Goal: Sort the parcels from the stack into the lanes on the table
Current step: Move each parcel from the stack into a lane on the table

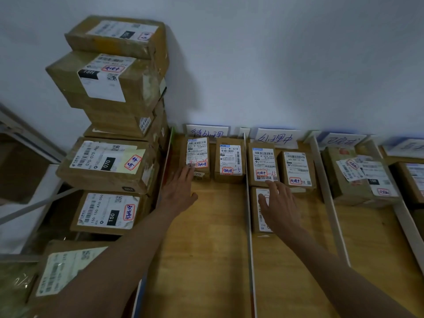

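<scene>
Both bare forearms reach in from 6 o'clock over the bare wooden table (206,237), split by thin white divider strips (247,203) into lanes. Left hand (181,191), fingers straight and loosely spread, touches the near left edge of a small brown cardboard parcel with a white label (197,157) at the far end of the first lane; it grips nothing. Right hand (278,203), fingers relaxed and slightly apart, lies flat on a small brown box lying lengthwise (261,210) in the second lane, pressing rather than pinching. Second-lane boxes (296,168) sit just behind it at 12 o'clock. Handwritten white lane signs (207,131) stand against the wall. Tall stack of brown taped cardboard parcels (110,111) rises at 9 to 10 o'clock, beside the table, leaning unevenly. Parcels look like stiff cardboard, probably light at the small sizes, tape a bit slick; best taken by the two long side faces, not the label. Bigger stack boxes likely need both hands under opposite edges, top one first, or the stack may tip.
</scene>
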### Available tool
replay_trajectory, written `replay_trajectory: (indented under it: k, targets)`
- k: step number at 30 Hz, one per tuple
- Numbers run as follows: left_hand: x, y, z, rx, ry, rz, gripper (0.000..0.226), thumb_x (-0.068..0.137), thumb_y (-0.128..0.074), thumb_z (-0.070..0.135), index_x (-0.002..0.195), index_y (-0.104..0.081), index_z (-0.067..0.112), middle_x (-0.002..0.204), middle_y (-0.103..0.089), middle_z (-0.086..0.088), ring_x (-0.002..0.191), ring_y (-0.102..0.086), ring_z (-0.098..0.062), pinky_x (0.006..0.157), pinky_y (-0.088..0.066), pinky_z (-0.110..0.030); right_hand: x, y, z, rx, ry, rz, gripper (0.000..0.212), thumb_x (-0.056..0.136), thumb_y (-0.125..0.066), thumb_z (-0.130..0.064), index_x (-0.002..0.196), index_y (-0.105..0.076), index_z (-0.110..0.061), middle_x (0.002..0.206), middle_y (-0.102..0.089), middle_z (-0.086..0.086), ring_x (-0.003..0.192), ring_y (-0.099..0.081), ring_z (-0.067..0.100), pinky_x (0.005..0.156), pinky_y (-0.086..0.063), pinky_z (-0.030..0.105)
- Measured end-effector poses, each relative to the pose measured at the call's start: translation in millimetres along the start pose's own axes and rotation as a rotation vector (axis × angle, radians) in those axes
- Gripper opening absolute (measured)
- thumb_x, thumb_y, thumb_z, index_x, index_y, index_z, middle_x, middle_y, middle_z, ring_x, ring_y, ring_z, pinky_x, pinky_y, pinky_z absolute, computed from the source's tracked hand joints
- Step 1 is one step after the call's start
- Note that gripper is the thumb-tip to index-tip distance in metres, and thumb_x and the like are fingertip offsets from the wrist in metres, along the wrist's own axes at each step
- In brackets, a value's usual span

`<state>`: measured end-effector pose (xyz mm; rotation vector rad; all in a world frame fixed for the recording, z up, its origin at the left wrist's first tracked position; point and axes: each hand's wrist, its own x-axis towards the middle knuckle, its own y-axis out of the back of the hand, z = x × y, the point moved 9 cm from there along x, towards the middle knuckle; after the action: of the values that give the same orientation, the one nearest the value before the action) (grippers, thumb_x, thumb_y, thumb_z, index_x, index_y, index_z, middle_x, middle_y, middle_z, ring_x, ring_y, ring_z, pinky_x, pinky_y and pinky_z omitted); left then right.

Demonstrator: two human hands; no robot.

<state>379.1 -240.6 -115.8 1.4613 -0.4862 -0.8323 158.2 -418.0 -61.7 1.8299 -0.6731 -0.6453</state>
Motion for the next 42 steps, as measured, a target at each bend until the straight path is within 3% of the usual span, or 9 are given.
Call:
replay_trajectory:
  k: [4,10,16,22,31,37,42]
  targets:
    - [-3,4,3,0.025,-0.019,0.032,0.089,0.089,-0.057,0.047,0.157,-0.009,0.016,0.161,-0.013,0.000,0.148,-0.016,-0.019,0.121,-0.015,-0.037,-1,1,3,-0.009,-0.007,0.003,0.050,0.100,-0.044,-0.037,0.146,-0.036,-0.019,0.149,-0.040,0.006,0.140,-0.034,0.021,0.114,-0.033,0.039]
    - [-6,1,3,-0.002,0.019,-0.052,0.093,0.091,-0.056,0.050,0.158,0.001,0.018,0.165,-0.002,-0.001,0.152,-0.007,-0.022,0.123,-0.011,-0.040,-5,8,-5,-0.042,0.002,0.016,0.051,0.101,-0.044,-0.037,0.147,-0.035,-0.018,0.151,-0.039,0.006,0.141,-0.033,0.023,0.114,-0.032,0.039]
    - [-28,27,11,0.023,0.034,-0.032,0.088,0.094,-0.050,0.050,0.158,0.000,0.017,0.165,-0.005,-0.004,0.151,-0.006,-0.026,0.123,-0.009,-0.043,-17,27,-20,-0.067,0.029,0.034,0.054,0.101,-0.044,-0.038,0.149,-0.032,-0.017,0.150,-0.039,0.007,0.141,-0.033,0.024,0.116,-0.031,0.042]
    - [-89,77,32,0.019,0.009,0.091,0.075,0.096,-0.045,0.048,0.156,-0.014,0.016,0.163,-0.014,-0.005,0.150,-0.011,-0.025,0.123,-0.011,-0.044,-63,72,-39,-0.076,0.059,0.096,0.054,0.101,-0.042,-0.038,0.149,-0.033,-0.015,0.149,-0.041,0.007,0.141,-0.034,0.025,0.117,-0.029,0.043]
    - [-201,130,44,0.036,0.053,0.178,0.071,0.099,-0.039,0.047,0.157,-0.013,0.013,0.164,-0.010,-0.007,0.151,-0.008,-0.024,0.124,-0.007,-0.041,-142,127,-72,-0.067,0.156,0.158,0.051,0.102,-0.039,-0.037,0.148,-0.035,-0.015,0.151,-0.038,0.007,0.142,-0.030,0.026,0.118,-0.023,0.043]
    - [-268,149,19,0.060,0.102,0.261,0.062,0.099,-0.038,0.044,0.152,-0.026,0.013,0.158,-0.026,-0.007,0.147,-0.022,-0.025,0.121,-0.017,-0.043,-183,123,-106,-0.054,0.239,0.151,0.051,0.102,-0.041,-0.036,0.147,-0.035,-0.013,0.148,-0.041,0.009,0.140,-0.034,0.028,0.117,-0.028,0.043]
    - [-305,164,-24,0.016,0.195,0.257,0.064,0.101,-0.035,0.044,0.155,-0.020,0.014,0.163,-0.018,-0.007,0.150,-0.014,-0.025,0.123,-0.010,-0.042,-204,118,-146,-0.049,0.301,0.155,0.047,0.102,-0.041,-0.036,0.144,-0.037,-0.014,0.144,-0.045,0.009,0.135,-0.039,0.027,0.113,-0.030,0.041]
